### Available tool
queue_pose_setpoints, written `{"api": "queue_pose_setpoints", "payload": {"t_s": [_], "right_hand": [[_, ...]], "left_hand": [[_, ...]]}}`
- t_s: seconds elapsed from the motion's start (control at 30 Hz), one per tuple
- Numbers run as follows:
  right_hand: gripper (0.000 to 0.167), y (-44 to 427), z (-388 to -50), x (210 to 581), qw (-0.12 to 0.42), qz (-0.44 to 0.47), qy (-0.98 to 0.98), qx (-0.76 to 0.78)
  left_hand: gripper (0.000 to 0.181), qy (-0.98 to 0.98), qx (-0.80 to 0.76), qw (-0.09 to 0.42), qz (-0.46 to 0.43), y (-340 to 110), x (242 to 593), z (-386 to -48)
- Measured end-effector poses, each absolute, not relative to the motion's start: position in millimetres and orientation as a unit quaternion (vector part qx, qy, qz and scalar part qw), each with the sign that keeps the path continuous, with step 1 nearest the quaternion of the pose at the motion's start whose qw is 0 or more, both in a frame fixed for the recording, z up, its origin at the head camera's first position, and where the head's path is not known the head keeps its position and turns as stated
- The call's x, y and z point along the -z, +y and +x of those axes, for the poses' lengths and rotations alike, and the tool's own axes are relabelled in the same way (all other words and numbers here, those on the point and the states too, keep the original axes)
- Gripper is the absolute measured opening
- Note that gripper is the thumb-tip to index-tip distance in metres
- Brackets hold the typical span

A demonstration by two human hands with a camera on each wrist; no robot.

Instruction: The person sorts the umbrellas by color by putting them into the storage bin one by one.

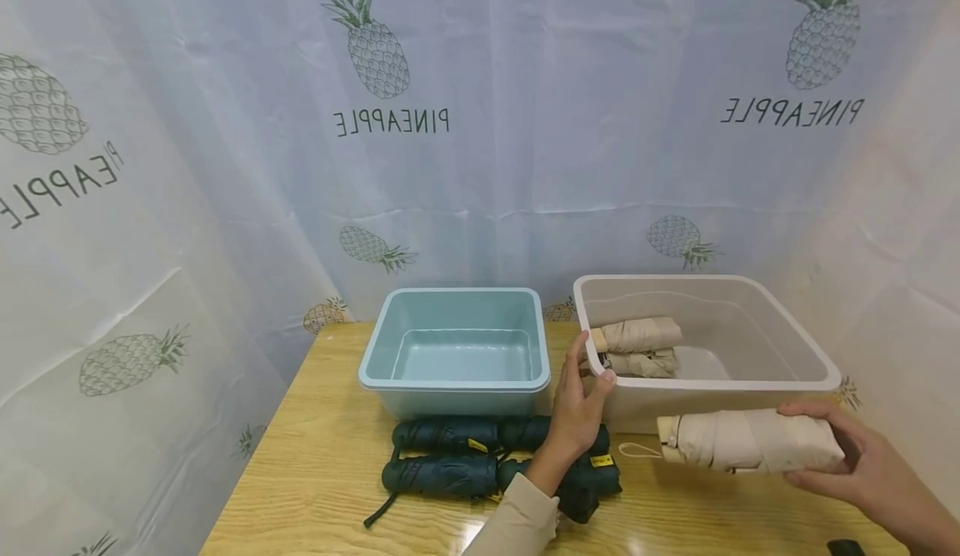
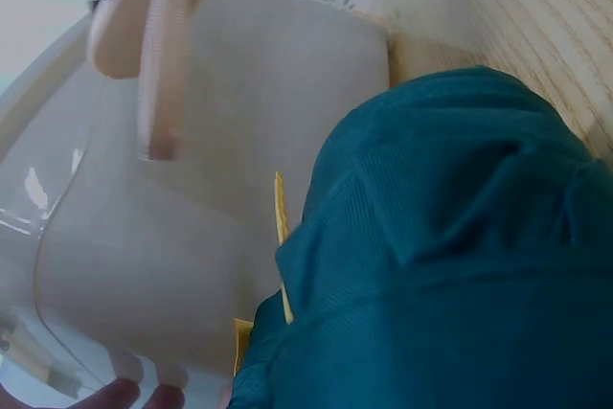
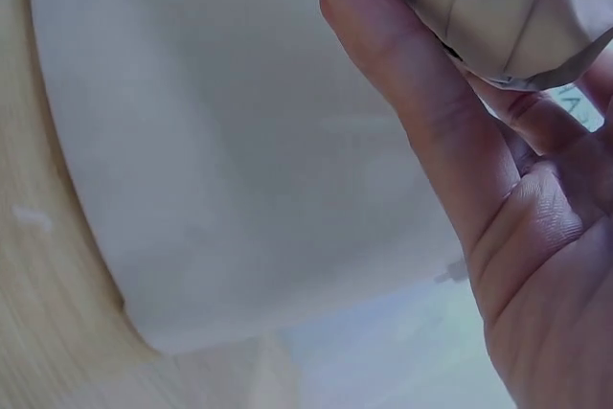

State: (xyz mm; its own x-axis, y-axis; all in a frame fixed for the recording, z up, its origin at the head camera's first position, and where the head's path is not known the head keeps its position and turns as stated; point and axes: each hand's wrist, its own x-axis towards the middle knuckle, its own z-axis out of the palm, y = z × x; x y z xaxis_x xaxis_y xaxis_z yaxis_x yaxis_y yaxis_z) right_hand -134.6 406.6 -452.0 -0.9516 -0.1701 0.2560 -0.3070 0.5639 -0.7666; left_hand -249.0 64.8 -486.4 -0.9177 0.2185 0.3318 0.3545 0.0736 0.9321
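Note:
A folded beige umbrella [image 1: 757, 441] is gripped at its right end by my right hand [image 1: 862, 464], in front of the white bin [image 1: 720, 385]. Its yellowish handle and a thin loop point left. In the right wrist view the fingers curl around the umbrella [image 3: 498, 16]. My left hand [image 1: 577, 414] holds the front left corner of the white bin, fingers on its outer side and thumb at the rim. Two beige umbrellas [image 1: 641, 335] lie inside at the left. Below the left wrist are dark teal umbrellas [image 1: 442, 474], one looming large in the left wrist view [image 2: 460, 237].
An empty light blue bin [image 1: 471, 386] stands left of the white bin, behind the dark umbrellas. Wooden table [image 1: 300, 473] shows at the left and front. A small black object [image 1: 845, 547] sits at the lower right edge. Printed curtains hang behind and at both sides.

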Motion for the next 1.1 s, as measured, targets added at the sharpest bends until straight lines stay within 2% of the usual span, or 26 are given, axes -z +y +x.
{"api": "queue_pose_setpoints", "payload": {"t_s": [0.23,0.57,1.1], "right_hand": [[0.078,410,-135,438,0.080,0.151,-0.869,-0.465],[0.084,414,-140,422,0.115,0.191,-0.819,-0.529],[0.085,414,-156,392,0.144,0.206,-0.857,-0.450]], "left_hand": [[0.067,-0.736,0.647,0.055,-0.193,65,486,-250],[0.067,-0.734,0.647,0.057,-0.196,65,486,-252],[0.067,-0.739,0.644,0.058,-0.191,64,487,-249]]}}
